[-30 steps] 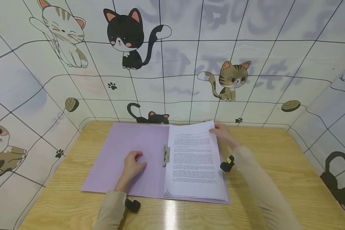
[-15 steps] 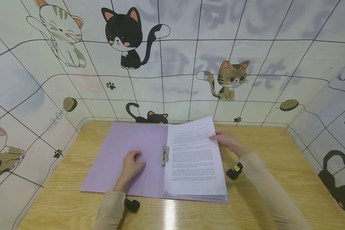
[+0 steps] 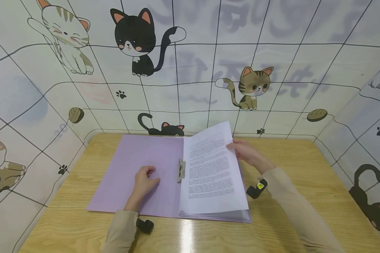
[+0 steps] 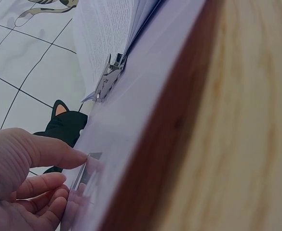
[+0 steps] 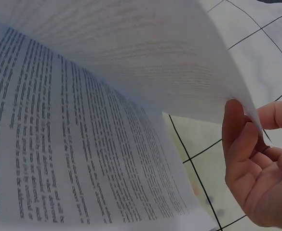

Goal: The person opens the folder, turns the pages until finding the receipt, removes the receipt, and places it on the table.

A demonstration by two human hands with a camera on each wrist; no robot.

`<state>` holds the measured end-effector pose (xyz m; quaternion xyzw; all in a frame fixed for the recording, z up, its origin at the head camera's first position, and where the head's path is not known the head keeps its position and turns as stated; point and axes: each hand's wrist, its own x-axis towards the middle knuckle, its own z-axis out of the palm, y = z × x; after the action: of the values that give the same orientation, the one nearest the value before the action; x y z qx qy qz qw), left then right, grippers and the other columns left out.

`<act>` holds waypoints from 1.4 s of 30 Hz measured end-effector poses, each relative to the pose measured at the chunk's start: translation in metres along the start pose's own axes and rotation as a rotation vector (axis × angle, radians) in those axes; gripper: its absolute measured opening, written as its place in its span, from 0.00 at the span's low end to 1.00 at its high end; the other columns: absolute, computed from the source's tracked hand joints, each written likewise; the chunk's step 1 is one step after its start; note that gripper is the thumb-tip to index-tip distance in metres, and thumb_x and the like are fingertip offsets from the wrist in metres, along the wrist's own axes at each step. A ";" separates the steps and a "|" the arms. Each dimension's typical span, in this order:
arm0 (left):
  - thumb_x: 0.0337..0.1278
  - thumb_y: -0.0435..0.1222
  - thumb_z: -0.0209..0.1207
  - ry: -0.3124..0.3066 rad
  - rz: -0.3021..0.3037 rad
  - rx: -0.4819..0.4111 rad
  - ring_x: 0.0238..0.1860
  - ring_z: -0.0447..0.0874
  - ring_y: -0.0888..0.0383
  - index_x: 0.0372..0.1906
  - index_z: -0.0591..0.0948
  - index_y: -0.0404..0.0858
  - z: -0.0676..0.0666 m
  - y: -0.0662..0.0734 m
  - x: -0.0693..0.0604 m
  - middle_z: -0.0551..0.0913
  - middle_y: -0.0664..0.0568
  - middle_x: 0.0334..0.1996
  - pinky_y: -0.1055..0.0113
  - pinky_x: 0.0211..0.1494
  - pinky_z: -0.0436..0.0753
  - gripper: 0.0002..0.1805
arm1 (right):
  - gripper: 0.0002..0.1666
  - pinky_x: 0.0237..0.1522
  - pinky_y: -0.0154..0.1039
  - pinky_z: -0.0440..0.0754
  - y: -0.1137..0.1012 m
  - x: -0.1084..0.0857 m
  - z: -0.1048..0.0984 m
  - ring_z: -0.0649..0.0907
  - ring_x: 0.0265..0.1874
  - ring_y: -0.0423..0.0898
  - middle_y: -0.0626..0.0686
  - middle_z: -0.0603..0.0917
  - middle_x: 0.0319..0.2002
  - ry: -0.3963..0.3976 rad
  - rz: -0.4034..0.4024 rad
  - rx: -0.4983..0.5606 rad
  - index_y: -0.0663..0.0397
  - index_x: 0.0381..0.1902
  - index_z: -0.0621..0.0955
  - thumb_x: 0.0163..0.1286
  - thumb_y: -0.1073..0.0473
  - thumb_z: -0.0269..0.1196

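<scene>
1. The right hand (image 3: pixel 248 153) pinches the free side edge of a printed sheet (image 3: pixel 209 170) between thumb and fingers, toward its far corner. The left hand (image 3: pixel 144 181) grasps nothing; its fingers curl loosely over the folder's left cover, and whether they touch it I cannot tell.
2. The lifted sheet arches over the stack of pages (image 3: pixel 241 214) on the folder's right side. It should be feather-light, limp and easily creased or torn; the outer edge looks the best hold, with a light pinch to separate single sheets.
3. At the spine sits a metal clip (image 3: pixel 182 171), shiny, angular and rigid; pulling hard against it could strain the paper.
4. The lilac folder (image 3: pixel 142 151) lies spread flat, smooth and faintly glossy, probably stiffer than the paper and somewhat slippery.
5. Beneath it, the bench (image 3: pixel 297 165) shows pale wood grain with a sheen; beyond stands a wall (image 3: pixel 196 100) printed with cats and grid lines.
</scene>
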<state>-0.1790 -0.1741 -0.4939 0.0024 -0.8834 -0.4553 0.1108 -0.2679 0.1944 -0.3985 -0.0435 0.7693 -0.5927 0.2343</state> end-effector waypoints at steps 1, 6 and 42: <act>0.33 0.22 0.66 -0.001 -0.001 0.000 0.42 0.75 0.42 0.40 0.76 0.22 0.000 0.000 0.000 0.76 0.35 0.39 0.53 0.50 0.77 0.21 | 0.27 0.42 0.42 0.78 -0.002 0.000 0.001 0.81 0.41 0.49 0.61 0.79 0.50 0.004 0.000 0.006 0.65 0.64 0.66 0.70 0.59 0.51; 0.34 0.22 0.66 0.001 -0.011 -0.002 0.43 0.76 0.42 0.40 0.76 0.22 0.001 -0.001 0.000 0.76 0.35 0.39 0.53 0.50 0.77 0.20 | 0.27 0.43 0.40 0.77 -0.013 0.000 0.009 0.80 0.41 0.48 0.61 0.77 0.51 0.000 -0.011 0.046 0.66 0.65 0.64 0.70 0.60 0.49; 0.36 0.22 0.67 -0.023 0.427 -0.127 0.42 0.78 0.47 0.45 0.76 0.27 -0.008 0.098 -0.044 0.80 0.43 0.41 0.56 0.45 0.80 0.23 | 0.27 0.38 0.36 0.80 -0.066 0.017 0.069 0.81 0.36 0.45 0.60 0.77 0.48 -0.036 -0.090 0.243 0.67 0.63 0.66 0.67 0.64 0.52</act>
<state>-0.1246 -0.1186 -0.4195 -0.1967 -0.8348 -0.4761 0.1945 -0.2685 0.1072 -0.3557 -0.0600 0.6849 -0.6906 0.2246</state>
